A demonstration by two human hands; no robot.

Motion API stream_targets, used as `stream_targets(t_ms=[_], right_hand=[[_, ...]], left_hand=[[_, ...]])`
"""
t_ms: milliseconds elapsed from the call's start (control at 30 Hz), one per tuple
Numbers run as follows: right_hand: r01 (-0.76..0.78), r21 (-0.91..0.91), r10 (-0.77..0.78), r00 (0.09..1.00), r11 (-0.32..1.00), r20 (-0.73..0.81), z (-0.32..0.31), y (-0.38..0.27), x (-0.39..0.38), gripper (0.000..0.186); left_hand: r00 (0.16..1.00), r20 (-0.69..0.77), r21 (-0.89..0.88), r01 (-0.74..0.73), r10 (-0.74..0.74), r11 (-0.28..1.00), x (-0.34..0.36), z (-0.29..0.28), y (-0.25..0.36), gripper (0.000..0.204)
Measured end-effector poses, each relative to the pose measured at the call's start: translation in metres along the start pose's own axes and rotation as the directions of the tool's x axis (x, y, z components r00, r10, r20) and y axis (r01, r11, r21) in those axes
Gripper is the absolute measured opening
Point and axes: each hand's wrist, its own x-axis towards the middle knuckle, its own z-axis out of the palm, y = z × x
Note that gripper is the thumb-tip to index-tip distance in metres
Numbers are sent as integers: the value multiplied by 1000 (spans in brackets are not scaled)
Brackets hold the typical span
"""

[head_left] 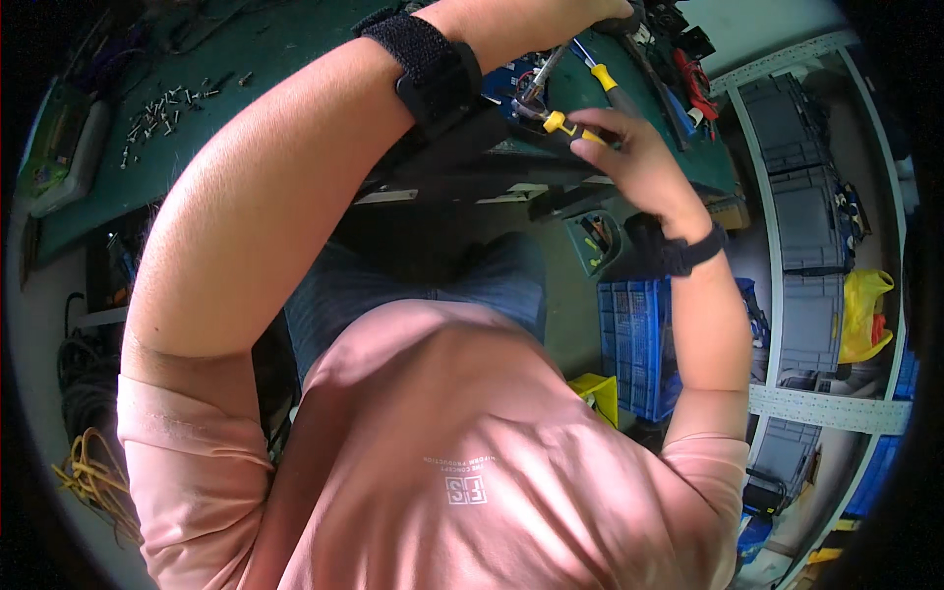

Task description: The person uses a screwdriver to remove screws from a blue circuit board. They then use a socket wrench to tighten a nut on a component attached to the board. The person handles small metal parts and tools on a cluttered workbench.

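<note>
My right hand [637,162] is closed around a screwdriver [559,125] with a yellow and black handle. The tool points left, toward a dark assembly [526,106] with a blue part [503,81] at the bench's near edge. My left arm reaches across in front of me, hiding part of that assembly. At the top edge of the picture my left hand [615,10] is mostly cut off, so its fingers cannot be made out. Just beyond my right hand lies a second screwdriver [604,79], also yellow and black.
Loose screws [165,113] are scattered on the green bench top [265,49] to the left. Red-handled pliers [696,84] lie at the right end. Beside my right arm stand a blue crate [629,339] and a metal rack [772,246] of grey bins [811,221].
</note>
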Motion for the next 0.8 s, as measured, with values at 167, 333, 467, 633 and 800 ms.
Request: stream_targets(t_ms=[167,333,467,633,800], right_hand=[[214,-148,-194,971,965,142,-21,7,36,27],[237,-176,-206,963,955,175,-23,12,48,27],[44,-58,-36,990,997,134,-17,-7,18,27],[-228,141,231,973,963,-7,11,-31,-15,28],[-208,210,217,976,955,-21,25,-31,-20,35]], left_hand=[[993,-30,49,-113,114,992,3,9,-7,27],[987,-58,76,-143,148,987,1,6,-6,28],[986,-126,49,-107,113,993,-1,10,-11,28],[990,-114,78,-78,87,994,-1,8,-7,28],[992,-89,82,-85,92,993,1,10,-3,28]])
